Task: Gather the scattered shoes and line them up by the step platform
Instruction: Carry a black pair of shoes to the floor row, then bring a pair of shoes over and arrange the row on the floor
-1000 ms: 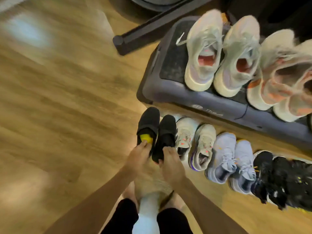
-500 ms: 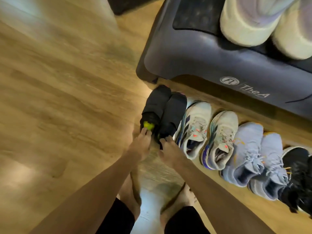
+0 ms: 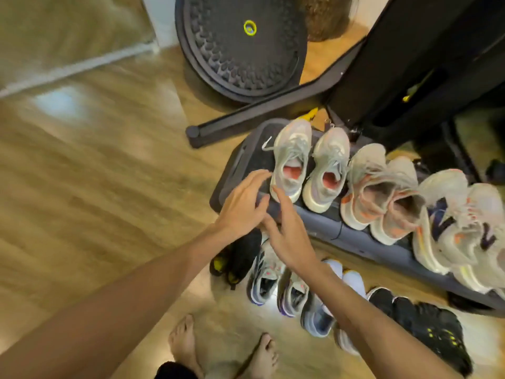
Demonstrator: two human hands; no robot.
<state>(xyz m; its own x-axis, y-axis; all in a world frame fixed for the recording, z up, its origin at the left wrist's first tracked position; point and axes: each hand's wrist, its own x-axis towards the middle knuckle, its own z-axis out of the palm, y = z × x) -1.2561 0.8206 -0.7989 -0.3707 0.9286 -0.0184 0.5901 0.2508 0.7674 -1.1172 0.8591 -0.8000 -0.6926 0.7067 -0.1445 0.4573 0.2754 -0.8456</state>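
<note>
Both grips empty: the left hand (image 3: 240, 206) and right hand (image 3: 287, 236) hover with fingers spread wide over the near corner of the step platform (image 3: 322, 222), holding nothing. The grey pair with pink insoles (image 3: 308, 165) stands just beyond the fingertips, the right forefinger near its heel; contact cannot be told. Progress: late. 3 pairs stand on the platform, and a row of shoes on the floor (image 3: 276, 277) lines its front edge. No stray shoe shows.

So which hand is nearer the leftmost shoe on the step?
Right hand: its fingertip meets the shoe's heel. Left hand hovers beside it, fingertips just short.
</note>
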